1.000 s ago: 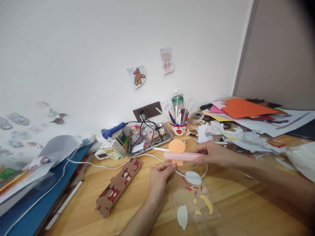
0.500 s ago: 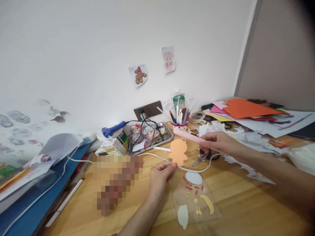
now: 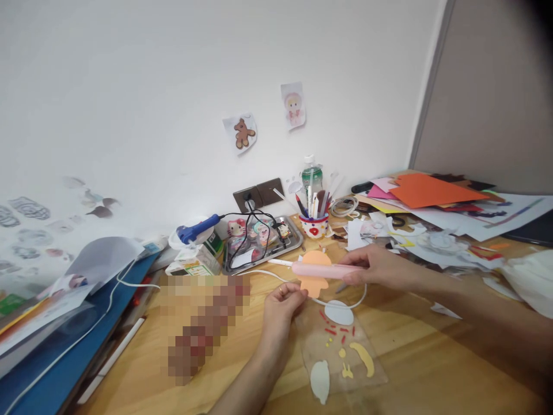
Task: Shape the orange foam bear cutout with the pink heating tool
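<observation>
Between thumb and fingers, my left hand (image 3: pixel 283 302) pinches the lower edge of an orange paper doll cutout (image 3: pixel 314 287), which stands upright above the table. My right hand (image 3: pixel 367 264) grips the end of a long pink stick-shaped tool (image 3: pixel 319 270); its exact kind is unclear. The tool lies level across the cutout's middle and hides part of it. I cannot tell whether the two touch. A white cord (image 3: pixel 345 303) loops below the hands. Nearer me, a clear sheet (image 3: pixel 315 340) carries a white oval piece (image 3: pixel 339 312), a yellow crescent (image 3: pixel 363 359) and small red strips.
A metal tray (image 3: pixel 294 246) with character pieces and black cables sits behind, beside a blue glue gun (image 3: pixel 197 229). A decorated pen cup (image 3: pixel 314 226) stands near the wall. Coloured paper (image 3: pixel 436 191) and scraps pile up at right; a blue folder (image 3: pixel 64 346) lies at left.
My right hand has lowered the pink tool and shifted it left, from beside the cutout's head to across its front. My left hand still holds the cutout in nearly the same place.
</observation>
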`<act>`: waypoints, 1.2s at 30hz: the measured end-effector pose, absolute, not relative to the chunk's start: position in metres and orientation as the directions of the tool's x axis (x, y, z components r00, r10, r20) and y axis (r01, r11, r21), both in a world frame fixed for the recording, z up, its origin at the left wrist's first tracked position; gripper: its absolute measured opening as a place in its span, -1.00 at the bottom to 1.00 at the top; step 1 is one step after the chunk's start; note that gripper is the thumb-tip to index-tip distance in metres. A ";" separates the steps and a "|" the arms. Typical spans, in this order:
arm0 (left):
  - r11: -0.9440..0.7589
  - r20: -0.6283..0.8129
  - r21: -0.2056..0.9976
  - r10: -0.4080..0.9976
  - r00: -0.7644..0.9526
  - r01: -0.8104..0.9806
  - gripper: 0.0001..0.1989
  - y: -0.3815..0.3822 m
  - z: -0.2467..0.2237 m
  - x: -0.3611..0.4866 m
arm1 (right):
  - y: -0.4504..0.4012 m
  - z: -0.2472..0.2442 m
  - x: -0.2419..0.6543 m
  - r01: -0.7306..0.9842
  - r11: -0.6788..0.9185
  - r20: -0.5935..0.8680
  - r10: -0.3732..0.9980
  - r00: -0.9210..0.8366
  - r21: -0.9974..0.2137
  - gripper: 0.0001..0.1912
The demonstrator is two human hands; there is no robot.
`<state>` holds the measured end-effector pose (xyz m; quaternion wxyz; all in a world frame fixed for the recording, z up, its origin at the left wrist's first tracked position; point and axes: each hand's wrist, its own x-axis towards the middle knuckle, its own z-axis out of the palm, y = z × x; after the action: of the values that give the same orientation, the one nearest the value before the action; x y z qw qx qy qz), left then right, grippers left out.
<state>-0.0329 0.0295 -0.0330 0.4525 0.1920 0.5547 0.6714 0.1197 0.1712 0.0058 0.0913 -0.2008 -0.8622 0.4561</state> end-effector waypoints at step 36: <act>-0.053 -0.235 0.879 0.816 -0.528 -0.473 -0.85 0.027 -0.031 -0.039 | 0.171 0.004 0.122 0.252 0.435 -0.054 0.420 -0.906 -0.864 -0.64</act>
<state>-0.0390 0.0272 -0.0313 0.4564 0.1664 0.5152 0.7061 0.1224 0.1707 0.0038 0.0848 -0.1994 -0.8428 0.4927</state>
